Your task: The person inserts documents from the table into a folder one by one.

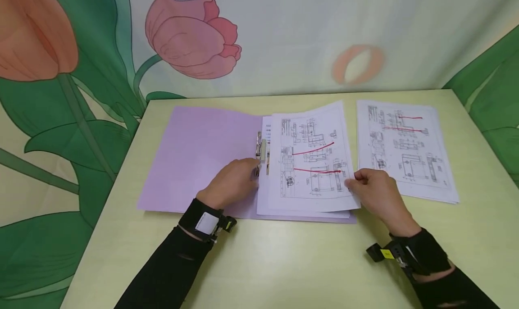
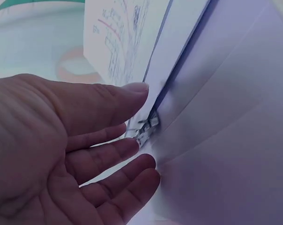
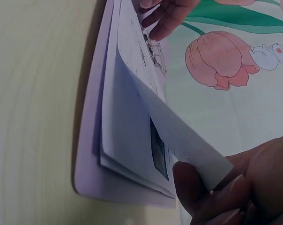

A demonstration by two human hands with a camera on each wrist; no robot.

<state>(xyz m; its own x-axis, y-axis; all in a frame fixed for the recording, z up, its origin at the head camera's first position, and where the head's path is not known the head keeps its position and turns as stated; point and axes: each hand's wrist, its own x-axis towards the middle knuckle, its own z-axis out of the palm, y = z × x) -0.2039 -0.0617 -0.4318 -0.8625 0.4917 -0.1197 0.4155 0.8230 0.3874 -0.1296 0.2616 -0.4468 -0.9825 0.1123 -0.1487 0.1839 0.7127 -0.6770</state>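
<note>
A purple folder (image 1: 202,160) lies opened flat, with a metal clip (image 1: 259,147) along its spine and papers on its right half. My right hand (image 1: 379,196) pinches the right edge of a printed drawing sheet (image 1: 316,133) marked with two red lines. That edge is lifted off the papers below, as the right wrist view shows. My left hand (image 1: 233,180) is at the clip, its fingertips right beside the metal. In the left wrist view the left fingers (image 2: 118,159) are loosely bent, with nothing between thumb and fingers.
A second stack of drawing sheets (image 1: 409,151), also marked in red, lies to the right of the folder on the pale table (image 1: 292,264). Behind the table hangs a curtain (image 1: 284,38) printed with flowers.
</note>
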